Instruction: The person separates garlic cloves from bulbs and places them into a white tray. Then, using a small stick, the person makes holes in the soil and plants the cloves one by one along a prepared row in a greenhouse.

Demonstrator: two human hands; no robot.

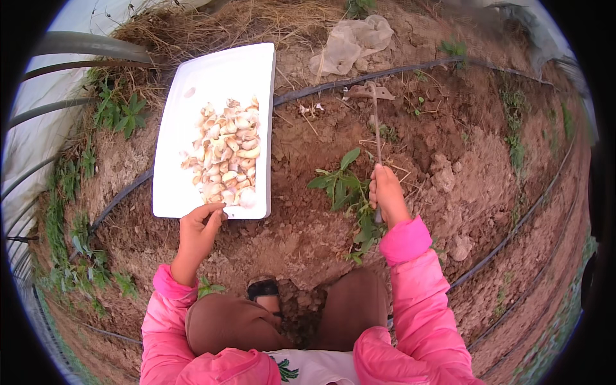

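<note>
My right hand [387, 192] is closed around the thin handle of a small hand hoe [377, 125]. The hoe's flat, soil-stained metal head [385, 92] is at the far end, against the loose brown soil. On my left, a white rectangular tray [192, 125] lies on the ground with a heap of loose garlic cloves [228, 149] in its right and near part. My left hand [202, 228] is at the tray's near rim, thumb and forefinger close together. Whether those fingertips pinch the rim or something small is not clear.
A black drip hose [327, 86] crosses the soil and passes behind the tray. Leafy weeds [341, 185] grow left of my right hand. Crumpled clear plastic film [353, 43] lies beyond the hoe. Bent hoops [91, 45] and plastic sheeting [24, 144] border the left side.
</note>
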